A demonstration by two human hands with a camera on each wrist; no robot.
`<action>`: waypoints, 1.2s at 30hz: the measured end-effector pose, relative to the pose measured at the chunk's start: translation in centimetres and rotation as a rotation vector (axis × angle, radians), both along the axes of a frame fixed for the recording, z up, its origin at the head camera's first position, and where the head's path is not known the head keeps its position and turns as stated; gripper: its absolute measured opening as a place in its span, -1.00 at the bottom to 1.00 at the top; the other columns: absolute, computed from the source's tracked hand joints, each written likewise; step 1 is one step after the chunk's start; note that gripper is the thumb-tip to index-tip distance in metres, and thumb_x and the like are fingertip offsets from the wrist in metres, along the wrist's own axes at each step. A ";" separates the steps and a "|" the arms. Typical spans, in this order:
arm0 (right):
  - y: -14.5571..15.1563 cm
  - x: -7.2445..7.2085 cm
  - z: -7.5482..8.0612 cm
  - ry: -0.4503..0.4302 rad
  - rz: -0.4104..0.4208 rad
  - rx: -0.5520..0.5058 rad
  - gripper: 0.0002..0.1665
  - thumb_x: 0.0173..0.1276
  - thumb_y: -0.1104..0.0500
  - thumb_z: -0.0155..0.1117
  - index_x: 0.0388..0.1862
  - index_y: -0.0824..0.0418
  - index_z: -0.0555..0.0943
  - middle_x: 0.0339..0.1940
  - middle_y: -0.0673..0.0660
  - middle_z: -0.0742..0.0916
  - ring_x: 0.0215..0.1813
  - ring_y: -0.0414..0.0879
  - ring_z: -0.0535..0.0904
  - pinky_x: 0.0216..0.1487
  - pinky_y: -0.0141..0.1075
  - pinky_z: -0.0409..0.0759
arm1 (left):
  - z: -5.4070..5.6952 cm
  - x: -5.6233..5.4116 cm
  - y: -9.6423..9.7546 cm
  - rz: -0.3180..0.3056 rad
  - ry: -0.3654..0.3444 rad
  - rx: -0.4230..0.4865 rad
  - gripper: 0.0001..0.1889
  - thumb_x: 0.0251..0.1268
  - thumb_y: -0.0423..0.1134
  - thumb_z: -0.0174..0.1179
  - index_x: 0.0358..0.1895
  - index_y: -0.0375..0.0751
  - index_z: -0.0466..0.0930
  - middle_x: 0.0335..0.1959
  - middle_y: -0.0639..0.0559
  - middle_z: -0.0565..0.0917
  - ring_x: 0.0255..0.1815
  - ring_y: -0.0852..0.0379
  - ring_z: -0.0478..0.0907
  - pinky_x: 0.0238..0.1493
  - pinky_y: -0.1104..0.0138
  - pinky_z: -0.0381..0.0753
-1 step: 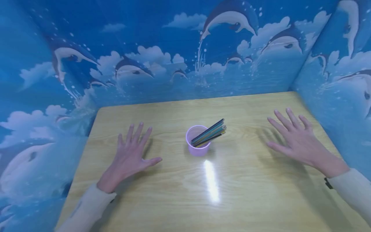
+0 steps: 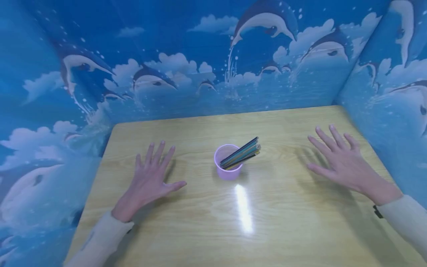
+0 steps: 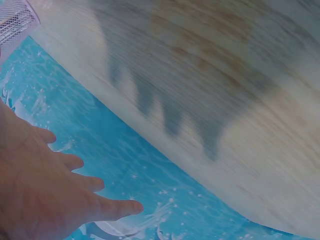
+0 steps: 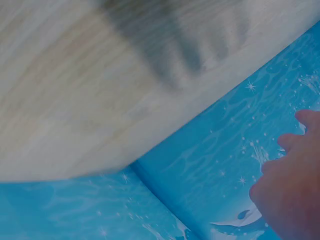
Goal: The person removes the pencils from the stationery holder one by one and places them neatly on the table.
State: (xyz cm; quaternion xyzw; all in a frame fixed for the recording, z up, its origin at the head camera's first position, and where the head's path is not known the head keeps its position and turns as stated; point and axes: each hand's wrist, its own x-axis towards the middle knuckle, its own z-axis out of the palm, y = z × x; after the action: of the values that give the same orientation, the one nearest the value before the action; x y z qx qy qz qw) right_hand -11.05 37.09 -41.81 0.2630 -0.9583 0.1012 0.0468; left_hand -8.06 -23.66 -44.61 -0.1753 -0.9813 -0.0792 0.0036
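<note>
Both left hand [image 2: 149,181] and right hand [image 2: 348,167]: empty, fingers spread, hovering, by their shadows, over a smooth wood-grained table [image 2: 283,222]. One purple cup [image 2: 228,174], round, mesh-sided, upright near mid-table, between the hands and touching neither; within, a bundle of slim pencils [image 2: 239,154], longer than the cup is deep, leaning right on its rim, presumably because the mouth is too wide to hold them upright

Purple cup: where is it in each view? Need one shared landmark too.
Head: purple cup just below and right of picture centre.
Left wrist: top-left corner, cut off by the frame.
Right wrist: not in it.
Shared landmark: wooden tabletop edge against the blue backdrop.
</note>
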 end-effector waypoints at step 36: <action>-11.6 2.2 -0.2 -0.276 0.010 -1.057 -0.72 0.58 0.50 0.26 0.21 0.47 0.59 0.09 0.28 0.73 0.12 -0.08 0.70 0.21 -0.41 0.65 | 0.2 -2.8 11.0 -0.077 -0.391 0.925 0.17 0.23 0.10 0.64 0.79 0.08 0.04 0.72 -0.07 0.26 0.66 -0.06 0.25 0.55 -0.12 0.40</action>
State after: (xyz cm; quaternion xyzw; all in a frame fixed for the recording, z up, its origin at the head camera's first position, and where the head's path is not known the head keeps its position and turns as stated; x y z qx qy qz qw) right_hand -8.84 25.52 -42.05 0.1925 -0.7731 0.6027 0.0459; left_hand -10.81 -12.66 -44.37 -0.1731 -0.8185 -0.5374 -0.1059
